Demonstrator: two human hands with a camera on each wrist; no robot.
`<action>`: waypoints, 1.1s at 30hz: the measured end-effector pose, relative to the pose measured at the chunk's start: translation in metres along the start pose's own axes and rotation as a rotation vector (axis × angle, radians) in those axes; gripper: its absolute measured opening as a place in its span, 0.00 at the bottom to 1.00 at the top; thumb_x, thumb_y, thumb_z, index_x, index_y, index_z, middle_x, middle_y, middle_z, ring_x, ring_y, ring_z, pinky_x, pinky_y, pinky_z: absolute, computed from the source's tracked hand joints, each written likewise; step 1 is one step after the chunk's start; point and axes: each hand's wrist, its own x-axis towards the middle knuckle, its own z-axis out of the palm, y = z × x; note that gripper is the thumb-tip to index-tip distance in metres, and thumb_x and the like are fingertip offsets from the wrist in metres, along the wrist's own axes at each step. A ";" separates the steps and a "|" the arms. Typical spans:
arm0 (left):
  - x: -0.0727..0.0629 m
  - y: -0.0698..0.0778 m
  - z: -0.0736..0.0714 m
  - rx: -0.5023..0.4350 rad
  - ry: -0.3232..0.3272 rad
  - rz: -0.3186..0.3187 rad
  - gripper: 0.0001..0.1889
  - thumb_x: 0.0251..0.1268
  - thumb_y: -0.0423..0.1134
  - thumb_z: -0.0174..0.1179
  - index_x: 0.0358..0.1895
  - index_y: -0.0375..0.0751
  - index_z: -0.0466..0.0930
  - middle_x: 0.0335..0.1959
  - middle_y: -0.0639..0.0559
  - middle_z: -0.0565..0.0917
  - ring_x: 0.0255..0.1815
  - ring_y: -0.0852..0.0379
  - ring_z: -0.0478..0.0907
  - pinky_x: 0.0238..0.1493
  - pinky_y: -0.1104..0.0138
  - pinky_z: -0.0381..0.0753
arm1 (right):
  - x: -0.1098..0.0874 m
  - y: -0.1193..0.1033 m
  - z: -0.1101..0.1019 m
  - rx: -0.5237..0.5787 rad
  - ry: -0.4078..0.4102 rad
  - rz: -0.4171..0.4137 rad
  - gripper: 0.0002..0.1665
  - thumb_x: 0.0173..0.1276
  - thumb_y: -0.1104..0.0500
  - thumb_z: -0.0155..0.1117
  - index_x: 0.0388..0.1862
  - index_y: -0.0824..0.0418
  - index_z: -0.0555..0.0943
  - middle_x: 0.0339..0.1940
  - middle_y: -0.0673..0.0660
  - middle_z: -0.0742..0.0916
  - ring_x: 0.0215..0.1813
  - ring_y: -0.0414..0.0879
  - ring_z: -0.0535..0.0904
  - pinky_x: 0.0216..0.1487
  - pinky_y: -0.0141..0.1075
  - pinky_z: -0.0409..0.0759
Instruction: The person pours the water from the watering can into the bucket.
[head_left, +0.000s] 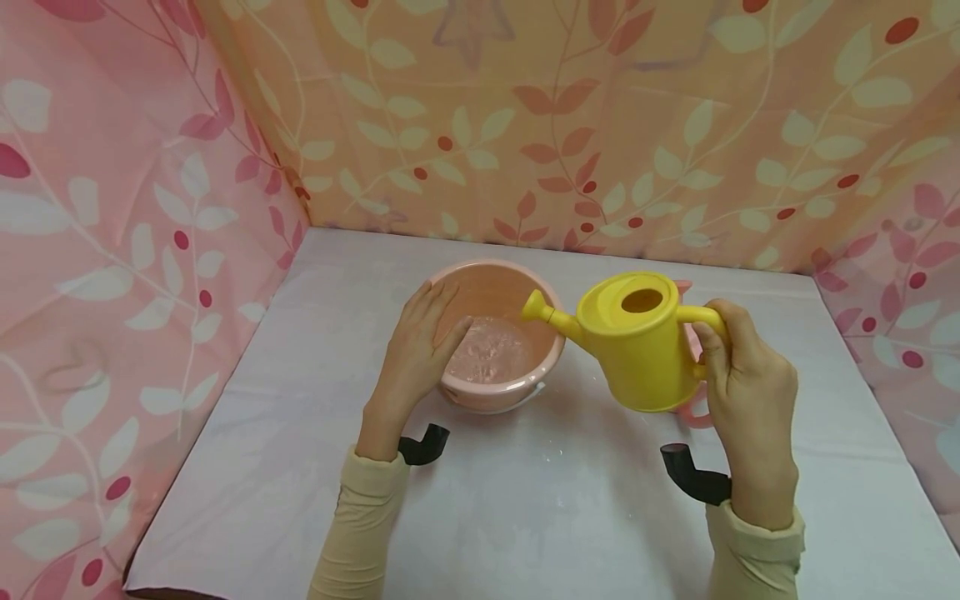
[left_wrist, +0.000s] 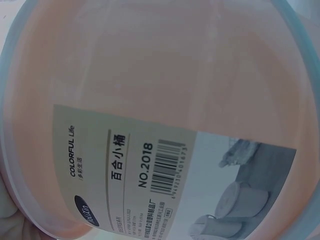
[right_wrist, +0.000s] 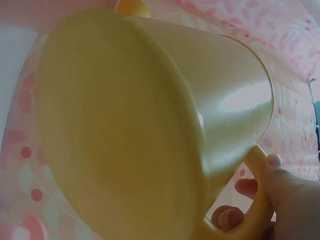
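A pink bucket [head_left: 502,389] stands on the table, with clear, rippled water [head_left: 489,354] at its bottom. My left hand [head_left: 420,350] rests over the left side of its rim, fingers extended and thumb reaching over the inside. Its label [left_wrist: 130,170] shows close up in the left wrist view. My right hand [head_left: 750,383] grips the handle of a yellow watering can [head_left: 645,367], held raised right of the bucket. The can's spout [head_left: 558,319] points left, its tip above the bucket's right rim. The right wrist view shows the can's base [right_wrist: 115,130] and fingers curled round the handle.
Behind the yellow can, mostly hidden, is a pink object with a loop handle [head_left: 696,418]. Water drops [head_left: 555,455] dot the white tabletop [head_left: 525,533]. Leaf-patterned cloth [head_left: 480,150] encloses the back and both sides. Black wrist mounts [head_left: 693,479] jut from the sleeves.
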 end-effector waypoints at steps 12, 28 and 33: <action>-0.001 -0.001 -0.001 0.007 0.012 0.009 0.31 0.68 0.57 0.46 0.69 0.46 0.61 0.70 0.45 0.61 0.74 0.52 0.46 0.70 0.51 0.52 | 0.002 -0.003 0.005 0.114 -0.015 0.009 0.18 0.69 0.53 0.54 0.48 0.67 0.76 0.32 0.64 0.81 0.30 0.42 0.67 0.37 0.24 0.64; 0.000 -0.002 0.000 0.004 0.006 0.010 0.31 0.68 0.58 0.46 0.69 0.45 0.60 0.70 0.45 0.61 0.75 0.52 0.46 0.70 0.50 0.52 | 0.004 0.003 0.012 0.563 -0.070 0.123 0.11 0.64 0.67 0.59 0.43 0.73 0.74 0.35 0.44 0.78 0.33 0.39 0.69 0.33 0.20 0.71; 0.000 -0.003 0.002 -0.002 0.005 0.008 0.31 0.68 0.58 0.45 0.69 0.45 0.60 0.71 0.45 0.60 0.74 0.51 0.46 0.69 0.49 0.53 | 0.005 0.000 0.013 0.646 -0.030 0.120 0.11 0.60 0.72 0.59 0.40 0.75 0.72 0.33 0.49 0.79 0.29 0.39 0.72 0.32 0.20 0.74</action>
